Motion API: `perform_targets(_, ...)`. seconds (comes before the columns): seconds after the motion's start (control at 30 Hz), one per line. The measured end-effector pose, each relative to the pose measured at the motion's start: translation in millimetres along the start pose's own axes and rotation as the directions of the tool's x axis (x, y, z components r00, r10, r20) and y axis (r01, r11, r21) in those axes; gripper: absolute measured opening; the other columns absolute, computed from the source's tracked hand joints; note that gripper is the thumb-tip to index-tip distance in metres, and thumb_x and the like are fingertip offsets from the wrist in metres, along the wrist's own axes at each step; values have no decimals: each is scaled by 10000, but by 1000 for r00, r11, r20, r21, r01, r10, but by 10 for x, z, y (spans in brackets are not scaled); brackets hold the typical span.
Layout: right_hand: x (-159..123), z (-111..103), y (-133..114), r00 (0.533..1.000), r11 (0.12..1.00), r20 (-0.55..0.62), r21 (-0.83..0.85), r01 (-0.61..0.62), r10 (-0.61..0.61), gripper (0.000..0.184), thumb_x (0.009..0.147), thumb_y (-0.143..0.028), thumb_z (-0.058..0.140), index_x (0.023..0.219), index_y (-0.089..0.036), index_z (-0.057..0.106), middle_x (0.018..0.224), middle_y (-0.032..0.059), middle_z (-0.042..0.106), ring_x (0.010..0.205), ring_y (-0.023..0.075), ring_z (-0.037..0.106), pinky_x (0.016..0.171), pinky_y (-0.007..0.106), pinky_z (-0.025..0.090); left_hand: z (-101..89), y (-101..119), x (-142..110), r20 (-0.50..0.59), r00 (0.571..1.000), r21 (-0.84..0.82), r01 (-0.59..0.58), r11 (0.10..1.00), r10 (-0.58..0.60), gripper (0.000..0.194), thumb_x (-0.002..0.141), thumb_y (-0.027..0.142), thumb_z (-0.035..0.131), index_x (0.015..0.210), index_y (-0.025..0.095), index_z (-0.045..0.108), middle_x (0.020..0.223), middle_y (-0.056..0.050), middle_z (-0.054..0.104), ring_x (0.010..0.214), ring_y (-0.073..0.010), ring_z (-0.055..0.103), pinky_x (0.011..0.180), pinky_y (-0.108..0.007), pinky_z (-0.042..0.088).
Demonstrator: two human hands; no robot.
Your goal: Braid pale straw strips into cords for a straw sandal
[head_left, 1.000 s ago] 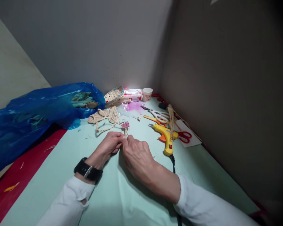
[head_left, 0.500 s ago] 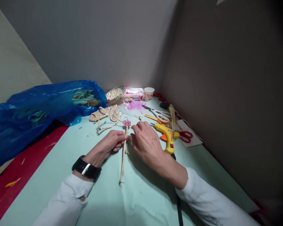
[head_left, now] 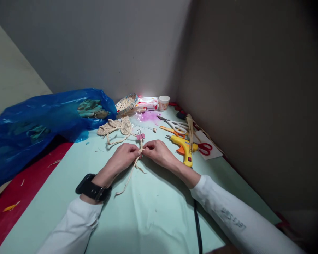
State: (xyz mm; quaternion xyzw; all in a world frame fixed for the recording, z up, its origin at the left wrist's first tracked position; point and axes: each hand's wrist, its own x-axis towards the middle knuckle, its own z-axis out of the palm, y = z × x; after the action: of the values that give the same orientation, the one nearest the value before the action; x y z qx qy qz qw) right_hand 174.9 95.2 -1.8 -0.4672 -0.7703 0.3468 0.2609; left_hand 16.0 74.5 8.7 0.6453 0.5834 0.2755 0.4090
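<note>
A pale plaited fibre cord (head_left: pixel 141 144) runs toward me from a pink binder clip (head_left: pixel 140 136) on the table. My left hand (head_left: pixel 125 155) pinches the cord just below the clip, thumb and fingertips together. From the right, my right hand (head_left: pixel 157 151) has its fingers closed on a strand of the same cord, its fingertips almost meeting the left thumb. Loose strand ends (head_left: pixel 127 185) trail below the hands, one long and one short. Past the clip, a bundle of finished plaited cord (head_left: pixel 116 126) lies coiled. The exact crossing of strands is hidden by the fingers.
To the right lie a yellow glue gun (head_left: pixel 185 148) with a black cable, white-handled scissors (head_left: pixel 176 125) and red-handled scissors (head_left: pixel 205 148). A blue plastic bag (head_left: pixel 50 109) fills the left. Behind are a woven basket (head_left: pixel 127 103) and a paper cup (head_left: pixel 164 102).
My right hand has come in closer to my left, its fingers now closed at the cord. The long loose strand has swung to the left. The view has shifted slightly.
</note>
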Motion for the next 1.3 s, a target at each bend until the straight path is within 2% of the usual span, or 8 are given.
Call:
perform_targets(0.23, -17, 27, 37, 999, 987, 0, 151, -45, 45, 256, 772, -276, 470, 611, -135, 611, 506, -39, 404, 528, 91, 361, 505, 220, 257, -1, 18, -34, -88, 990, 246, -86, 965, 111, 329, 720, 247, 548, 437, 201, 388, 448, 43, 332, 516, -134, 333, 518, -276, 174)
perform_targets(0.63, -37, 76, 49, 989, 954, -80, 282, -98, 125, 183, 750, -255, 538, 636, -137, 620, 534, -35, 467, 548, 94, 381, 525, 220, 251, -80, 217, -327, -194, 975, 497, 0, 867, 112, 226, 781, 303, 553, 587, 211, 623, 555, -39, 560, 587, -199, 453, 562, -281, 188)
perform_targets(0.83, -54, 56, 41, 992, 864, 44, 487, -126, 120, 204, 738, -253, 528, 647, -126, 660, 594, 6, 609, 536, 96, 476, 533, 211, 337, 314, 290, -506, -108, 987, 494, -53, 868, 121, 237, 800, 227, 533, 565, 208, 548, 525, -35, 517, 509, -183, 434, 559, -297, 182)
perform_targets(0.93, -48, 45, 34, 984, 794, 94, 582, -176, 149, 205, 723, -249, 515, 629, -115, 639, 535, -3, 565, 447, 73, 368, 444, 211, 257, 519, 274, -551, -130, 983, 505, -47, 862, 129, 172, 796, 180, 530, 638, 206, 591, 497, -21, 477, 456, -173, 399, 557, -307, 166)
perform_targets(1.03, -33, 48, 32, 977, 740, 113, 639, -209, 179, 163, 696, -228, 515, 605, -122, 599, 483, -33, 481, 410, 57, 256, 414, 222, 160, 479, 283, -557, -86, 985, 509, -83, 857, 147, 204, 792, 202, 553, 590, 212, 577, 510, -25, 507, 472, -177, 430, 560, -304, 185)
perform_targets(1.13, -21, 66, 37, 976, 706, 113, 674, -215, 188, 136, 691, -235, 529, 600, -138, 552, 505, -41, 468, 418, 53, 266, 421, 219, 157, 247, 282, -481, -84, 988, 382, -89, 920, 130, 268, 770, 322, 606, 531, 209, 559, 572, -32, 573, 572, -191, 494, 571, -285, 241)
perform_targets(1.2, -21, 77, 34, 976, 701, 113, 681, -211, 184, 154, 698, -245, 538, 584, -142, 531, 484, -51, 430, 423, 53, 270, 429, 216, 162, 98, 246, -376, -263, 965, 74, 23, 997, -3, 224, 769, 354, 595, 607, 198, 594, 625, -32, 591, 606, -178, 494, 557, -264, 273)
perform_targets(1.3, -27, 82, 17, 978, 712, 111, 671, -204, 176, 179, 717, -256, 531, 578, -144, 515, 479, -56, 412, 426, 51, 266, 436, 213, 170, 19, 147, -186, -189, 977, -71, 90, 993, -102, 213, 789, 374, 537, 831, 180, 615, 507, 21, 503, 466, -142, 437, 461, -237, 248)
